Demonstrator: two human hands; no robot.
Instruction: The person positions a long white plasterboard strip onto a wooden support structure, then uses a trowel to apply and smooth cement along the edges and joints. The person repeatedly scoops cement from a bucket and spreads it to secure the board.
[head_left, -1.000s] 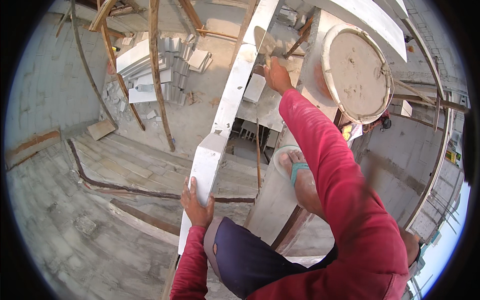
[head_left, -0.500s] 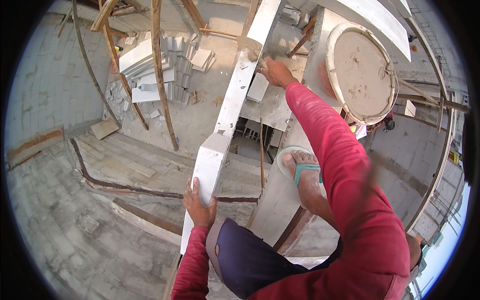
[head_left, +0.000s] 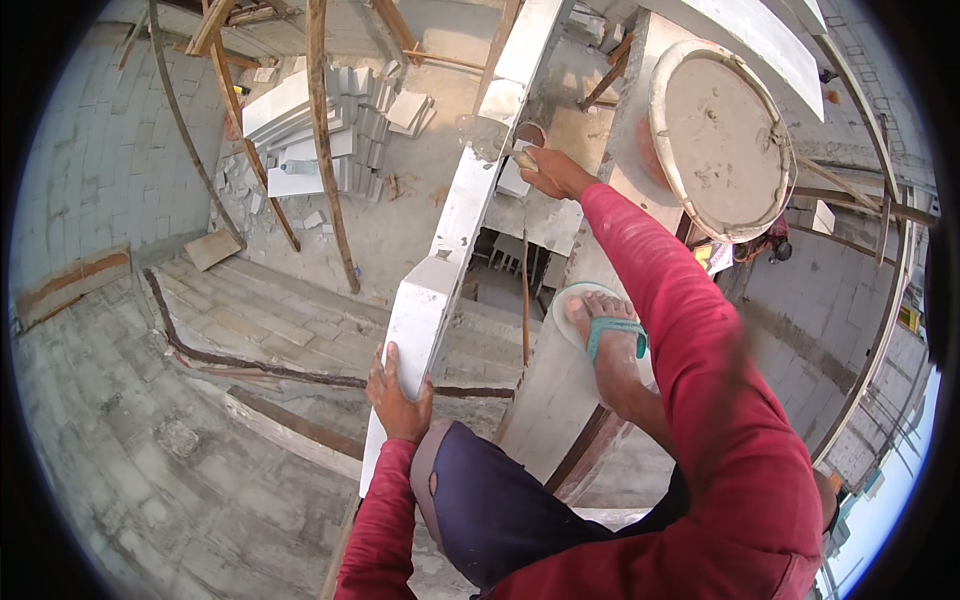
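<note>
My left hand (head_left: 399, 402) lies on a white block (head_left: 418, 310), fingers stretched along its face and thumb by its right edge. This block stands on a narrow wall of white blocks (head_left: 462, 205) running away from me. Farther along the wall, my right hand (head_left: 556, 172) is closed round the handle of a trowel. The trowel's grey blade (head_left: 482, 138) is over the wall's top; whether it touches is hard to tell. Small grey mortar patches mark the wall there. A large bucket of grey mortar (head_left: 722, 135) stands to the right of my right arm.
My sandalled foot (head_left: 610, 345) stands on a concrete ledge (head_left: 540, 400) right of the wall. Below on the left are stacked white blocks (head_left: 350, 130) and slanting wooden poles (head_left: 322, 140). An opening (head_left: 500, 275) drops away between wall and ledge.
My right hand has come slightly nearer with the trowel, whose grey blade now shows over the wall. My left hand stays on the white block.
</note>
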